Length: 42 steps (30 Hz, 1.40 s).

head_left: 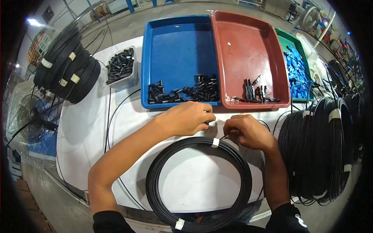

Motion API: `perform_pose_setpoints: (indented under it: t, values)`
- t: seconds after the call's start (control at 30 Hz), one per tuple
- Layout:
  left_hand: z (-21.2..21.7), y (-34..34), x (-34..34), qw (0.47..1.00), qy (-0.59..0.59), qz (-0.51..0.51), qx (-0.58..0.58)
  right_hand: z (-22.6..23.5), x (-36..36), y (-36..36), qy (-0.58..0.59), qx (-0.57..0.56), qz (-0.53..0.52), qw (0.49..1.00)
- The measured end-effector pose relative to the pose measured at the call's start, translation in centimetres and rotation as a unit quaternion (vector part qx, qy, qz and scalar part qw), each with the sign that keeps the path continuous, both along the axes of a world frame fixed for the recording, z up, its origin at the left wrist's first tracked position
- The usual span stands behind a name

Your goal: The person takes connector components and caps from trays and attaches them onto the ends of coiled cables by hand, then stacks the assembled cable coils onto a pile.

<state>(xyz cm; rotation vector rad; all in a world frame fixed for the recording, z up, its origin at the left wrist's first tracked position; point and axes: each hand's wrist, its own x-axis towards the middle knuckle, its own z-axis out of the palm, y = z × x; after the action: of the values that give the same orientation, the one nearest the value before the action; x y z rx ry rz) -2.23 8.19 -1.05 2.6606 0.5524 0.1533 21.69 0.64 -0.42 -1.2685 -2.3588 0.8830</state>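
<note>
My left hand is closed just in front of the blue tray, its fingers curled round a small black piece that is mostly hidden. To its right, my right hand pinches the thin end of a black cable beside the far rim of a cable coil. The coil lies before me, bound with white tape at its far and near sides. Small black connector parts are heaped along the blue tray's near edge.
A red tray with several black parts adjoins the blue one. Behind it a green tray holds blue pieces. A clear bin of black parts stands left. Stacked cable coils flank the white table, left and right.
</note>
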Motion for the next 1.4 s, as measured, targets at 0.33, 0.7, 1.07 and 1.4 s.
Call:
perform_pose_setpoints:
  t: [0.33, 0.7, 1.07, 1.4]
  values:
    - [3.7, 3.4, -3.2, 0.984, -0.159, 0.032, 0.075, -0.3, 0.0, 0.2, -0.003, 0.032, -0.005, 0.999]
    - [3.1, 4.9, -4.2, 0.954, -0.146, 0.185, 0.182, -1.0, -0.1, 0.2, 0.013, 0.034, -0.006, 0.999]
    - [1.0, 2.1, -3.1, 0.867, 0.039, -0.086, 0.489, -0.4, -0.6, 0.2, 0.0, 0.018, -0.006, 1.0]
    - [0.5, 2.4, -1.8, 0.796, 0.033, -0.152, 0.584, -0.9, -0.2, 0.1, 0.011, 0.035, -0.001, 0.999]
